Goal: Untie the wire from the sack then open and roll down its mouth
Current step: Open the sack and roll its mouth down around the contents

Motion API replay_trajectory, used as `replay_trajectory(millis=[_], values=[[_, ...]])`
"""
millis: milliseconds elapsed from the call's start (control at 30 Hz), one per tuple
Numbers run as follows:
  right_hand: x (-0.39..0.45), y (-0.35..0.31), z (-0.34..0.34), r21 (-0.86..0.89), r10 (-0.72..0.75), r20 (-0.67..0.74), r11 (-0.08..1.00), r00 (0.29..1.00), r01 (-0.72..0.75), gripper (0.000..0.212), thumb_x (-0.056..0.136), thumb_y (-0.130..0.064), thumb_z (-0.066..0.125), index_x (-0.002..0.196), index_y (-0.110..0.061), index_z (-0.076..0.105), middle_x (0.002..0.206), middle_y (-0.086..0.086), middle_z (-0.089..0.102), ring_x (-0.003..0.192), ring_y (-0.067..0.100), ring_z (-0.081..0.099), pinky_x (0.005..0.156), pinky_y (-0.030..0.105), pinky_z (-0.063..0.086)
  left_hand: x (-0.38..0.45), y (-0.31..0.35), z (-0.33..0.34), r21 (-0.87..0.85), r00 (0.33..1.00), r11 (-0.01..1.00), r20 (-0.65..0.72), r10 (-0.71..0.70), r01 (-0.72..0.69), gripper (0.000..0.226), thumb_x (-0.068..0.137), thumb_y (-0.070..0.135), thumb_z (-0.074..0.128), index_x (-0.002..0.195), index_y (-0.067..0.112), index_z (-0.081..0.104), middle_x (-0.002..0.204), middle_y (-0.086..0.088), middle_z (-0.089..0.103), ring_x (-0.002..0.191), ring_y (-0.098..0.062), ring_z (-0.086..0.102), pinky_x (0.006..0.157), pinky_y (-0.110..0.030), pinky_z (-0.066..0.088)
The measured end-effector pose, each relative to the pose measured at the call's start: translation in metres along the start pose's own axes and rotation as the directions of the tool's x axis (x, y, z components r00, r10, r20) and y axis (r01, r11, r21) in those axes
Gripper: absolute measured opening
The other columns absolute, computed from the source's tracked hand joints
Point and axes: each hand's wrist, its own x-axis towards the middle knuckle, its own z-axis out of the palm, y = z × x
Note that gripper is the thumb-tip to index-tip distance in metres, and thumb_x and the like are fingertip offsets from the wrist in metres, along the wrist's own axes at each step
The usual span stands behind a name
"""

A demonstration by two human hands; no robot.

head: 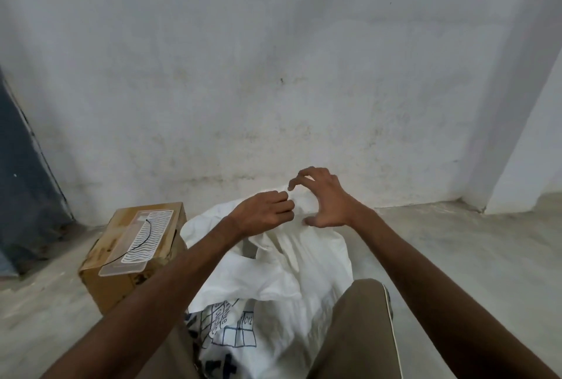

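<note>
Head view looked down on a white sack (pixel 282 272) standing on the floor (pixel 456 251) between the person's knees. At its bunched top the left hand (pixel 263 211) had its fingers curled together, pinching the fabric. The right hand (pixel 324 199) arched just beside it, fingers spread apart, thumb and fingertips touching the sack. A black wire (pixel 143 241) lay on a clear tray (pixel 137 244) atop a box (pixel 127 260), left of the sack.
</note>
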Motion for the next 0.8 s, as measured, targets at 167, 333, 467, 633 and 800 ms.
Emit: replay_trajectory(millis=[167, 333, 467, 633, 800], values=[[0.008, 0.001, -0.004, -0.252, 0.087, 0.141, 0.966, 0.986, -0.049, 0.050, 0.069, -0.019, 0.075, 0.118, -0.024, 0.066, 0.108, -0.002, 0.071, 0.100, 0.023, 0.065, 0.082, 0.038, 0.052, -0.003, 0.003, 0.007, -0.061, 0.999, 0.998, -0.038, -0.007, 0.004, 0.022, 0.077, -0.012, 0.070, 0.077, 0.010, 0.067, 0.077, -0.004, 0.059, 0.067, -0.022, 0.051, 0.055, -0.033, 0.042], [0.007, 0.000, 0.005, -0.196, 0.101, -0.058, 0.974, 0.993, -0.110, 0.028, 0.062, -0.003, 0.064, 0.077, -0.022, 0.049, 0.075, -0.007, 0.052, 0.067, 0.024, 0.054, 0.056, 0.028, 0.029, -0.020, 0.019, 0.004, -0.646, 0.700, 0.389, 0.332, -0.632, 0.657, 0.030, 0.068, 0.031, 0.086, 0.095, 0.031, 0.072, 0.113, 0.007, 0.051, 0.108, -0.012, 0.053, 0.089, -0.023, 0.047], [0.004, -0.004, 0.010, -0.185, 0.080, -0.132, 0.977, 0.988, -0.104, 0.038, 0.056, -0.002, 0.066, 0.072, -0.025, 0.040, 0.067, -0.007, 0.051, 0.060, 0.017, 0.043, 0.054, 0.027, 0.027, -0.025, 0.033, 0.001, -0.688, 0.369, -0.278, 0.634, -0.680, 0.670, 0.018, 0.073, 0.019, 0.087, 0.089, 0.023, 0.081, 0.113, 0.004, 0.071, 0.119, -0.011, 0.062, 0.104, -0.039, 0.051], [-0.003, 0.005, 0.015, -0.231, 0.066, -0.256, 0.965, 0.965, -0.127, 0.029, 0.048, 0.001, 0.063, 0.065, -0.018, 0.049, 0.062, 0.000, 0.054, 0.057, 0.025, 0.051, 0.046, 0.028, 0.030, -0.019, 0.035, -0.004, -0.694, 0.419, -0.517, 0.717, -0.557, 0.501, 0.036, 0.070, 0.017, 0.085, 0.105, 0.011, 0.078, 0.115, -0.009, 0.074, 0.113, -0.027, 0.068, 0.090, -0.030, 0.055], [-0.008, 0.014, 0.011, -0.305, 0.050, -0.250, 0.944, 0.967, -0.127, 0.033, 0.043, 0.003, 0.062, 0.065, -0.018, 0.050, 0.061, -0.001, 0.054, 0.057, 0.028, 0.053, 0.047, 0.028, 0.029, -0.019, 0.010, -0.007, -0.651, 0.436, -0.193, 0.670, -0.601, 0.734, 0.060, 0.064, 0.018, 0.091, 0.117, 0.037, 0.070, 0.094, -0.015, 0.073, 0.076, -0.012, 0.064, 0.072, -0.028, 0.051]])
